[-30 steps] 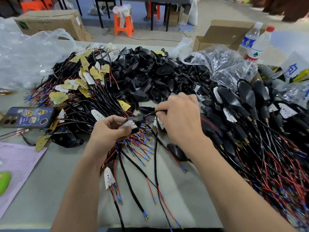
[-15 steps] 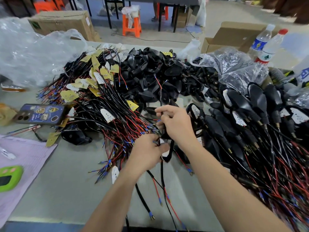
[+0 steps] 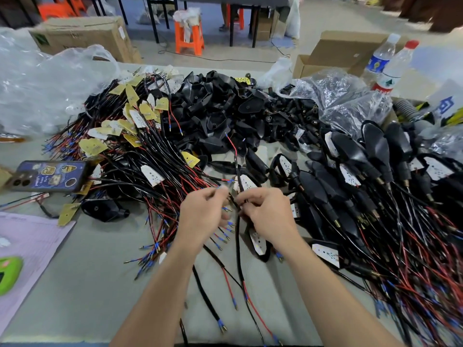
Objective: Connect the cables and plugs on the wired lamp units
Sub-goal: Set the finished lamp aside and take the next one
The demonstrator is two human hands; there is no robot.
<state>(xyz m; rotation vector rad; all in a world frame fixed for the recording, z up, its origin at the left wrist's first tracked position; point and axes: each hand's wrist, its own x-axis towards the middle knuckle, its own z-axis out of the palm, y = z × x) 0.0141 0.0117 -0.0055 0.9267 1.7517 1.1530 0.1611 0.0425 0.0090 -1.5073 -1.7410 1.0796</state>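
Since the frame before, the right hand [image 3: 268,211] has come down nearer and now sits beside the left hand [image 3: 203,211]. The right fingers [image 3: 248,199] grasp the black cable [image 3: 238,246]. The left fingers [image 3: 220,194] curl just beside it, but blur hides any pinch. The cable runs from the far black lamp units [image 3: 220,113] down onto the grey table [image 3: 100,284].
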